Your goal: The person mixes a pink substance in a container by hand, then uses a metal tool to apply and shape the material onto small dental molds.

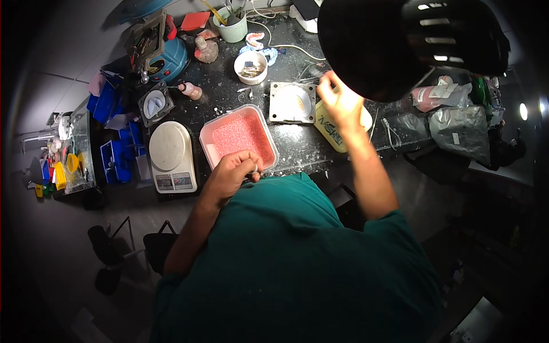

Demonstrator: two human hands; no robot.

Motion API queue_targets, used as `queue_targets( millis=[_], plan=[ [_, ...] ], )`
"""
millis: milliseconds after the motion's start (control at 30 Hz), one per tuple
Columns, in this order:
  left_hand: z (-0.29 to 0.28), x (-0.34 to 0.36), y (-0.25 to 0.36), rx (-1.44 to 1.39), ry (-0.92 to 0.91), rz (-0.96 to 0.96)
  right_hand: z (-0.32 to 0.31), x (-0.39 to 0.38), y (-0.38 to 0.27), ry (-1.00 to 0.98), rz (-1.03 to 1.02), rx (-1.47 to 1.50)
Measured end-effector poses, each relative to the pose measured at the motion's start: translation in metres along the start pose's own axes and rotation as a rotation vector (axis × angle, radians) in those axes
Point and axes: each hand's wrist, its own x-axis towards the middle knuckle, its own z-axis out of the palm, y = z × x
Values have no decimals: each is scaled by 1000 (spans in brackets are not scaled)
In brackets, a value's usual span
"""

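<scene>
- Overlapping the near side of a translucent square plastic tub (269,132) of pink granules (240,134), the left hand (233,173) has its fingers curled close together; whether they pinch something small, I cannot tell.
- A wrist or sleeve catching the tub's rim could tip it, as it sits close to the near edge of the black speckled table (297,150), spilling granules.
- The right hand (342,106), blurred, is partly curled above a yellow flat lid-like piece (333,132); its grip, if any, is unclear.
- Lifting it carelessly could knock the large black lamp head (366,48) just above.
- A sideways swing could jolt the square metal flask with a white filling (293,103), just beside that hand, and loose white crumbs could stick to it.
</scene>
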Motion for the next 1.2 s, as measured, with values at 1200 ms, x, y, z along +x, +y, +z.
queue_targets(
  millis=[1200],
  plan=[
    [-27, -43, -20, -696, 398, 394, -27, -54, -147, -703, 1076, 2407]
  ],
)
